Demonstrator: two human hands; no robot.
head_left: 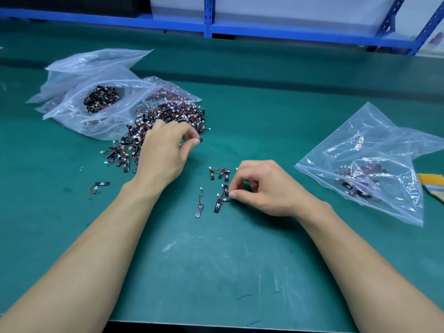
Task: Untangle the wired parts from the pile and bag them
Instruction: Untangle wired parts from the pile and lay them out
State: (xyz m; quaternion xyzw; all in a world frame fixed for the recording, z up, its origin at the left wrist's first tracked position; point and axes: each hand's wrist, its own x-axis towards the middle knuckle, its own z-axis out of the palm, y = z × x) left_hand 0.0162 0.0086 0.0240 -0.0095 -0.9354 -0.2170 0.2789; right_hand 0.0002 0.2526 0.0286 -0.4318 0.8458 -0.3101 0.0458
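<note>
Pinching, left: your left hand (165,150) rests on the near edge of the pile, thumb and forefinger closed on one small black wired part (200,140).
Pinching, right: your right hand (262,188) sits low on the mat, thumb and forefinger nipped on the red lead (227,200) of a tabbed part (218,205) that lies flat; the other fingers are curled in.
Pile: tangled heap of wired parts (173,116), black tabs, red-and-black leads, white plugs; it spills from the left bags toward you.
Separated parts: cluster of three (219,174) just beyond your right fingers; single part (200,207) near the tabbed part, on its left, apart from it.
Stray: lone part (101,185) left of your left wrist, apart from the heap.
Left bags: clear zip bags (79,92), overlapping, with parts inside, touching the heap.
Right bag: clear bag (374,150), crumpled, a few wired parts in its lower half, well apart from your right hand.
Surface: green mat (216,260), scuffed.
Background: blue shelf frame (209,18).
</note>
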